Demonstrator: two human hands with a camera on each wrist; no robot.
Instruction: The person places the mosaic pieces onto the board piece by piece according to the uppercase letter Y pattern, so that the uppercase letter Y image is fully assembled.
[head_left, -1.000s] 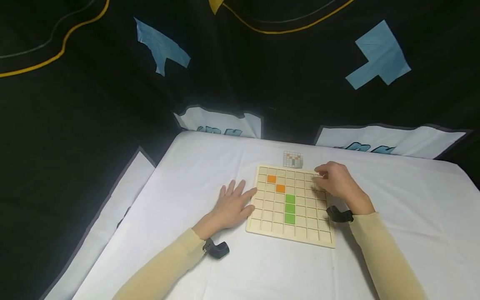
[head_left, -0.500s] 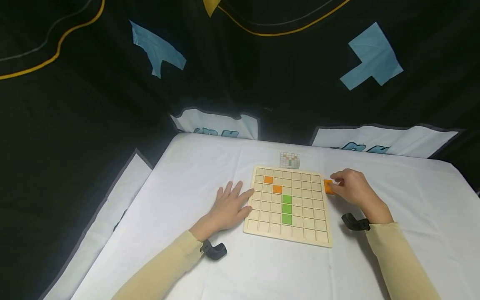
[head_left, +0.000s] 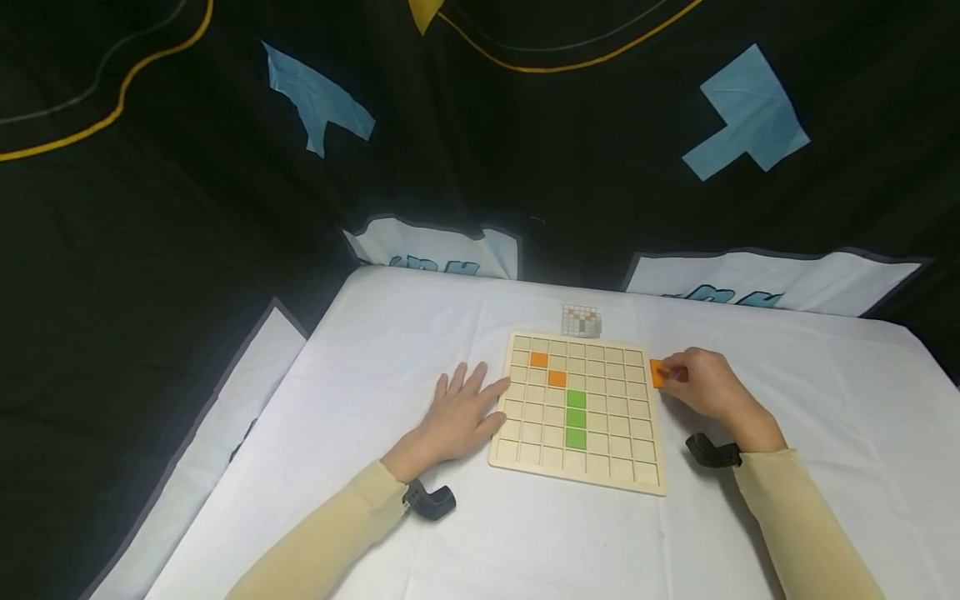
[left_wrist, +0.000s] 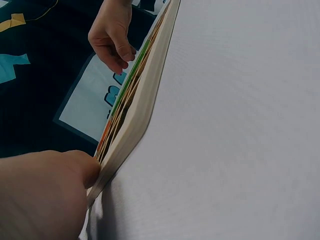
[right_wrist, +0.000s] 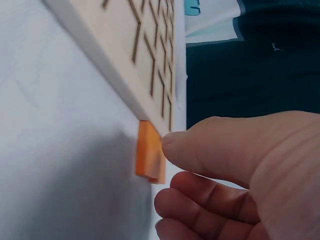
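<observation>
Now both hands flank the wooden grid board [head_left: 577,412] on the table [head_left: 360,367].
Left hand [head_left: 459,412] lies flat, fingers spread, touching the board's left edge, unmoved. Right hand [head_left: 705,387] pinches an orange tile [head_left: 657,372] just beside the board's right edge, barely shifted since half a second ago.

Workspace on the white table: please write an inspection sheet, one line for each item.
Surface: white table.
Job's things: wooden grid board lying flat, with two orange and three green squares in it; loose orange tile beside its right edge.
Clutter: small pattern card behind the board.
Grippers: left hand flat, touching the board's left edge; right hand pinches the orange tile.
Cables: nothing seen.
Surroundings: black cloth with blue patches.
</observation>
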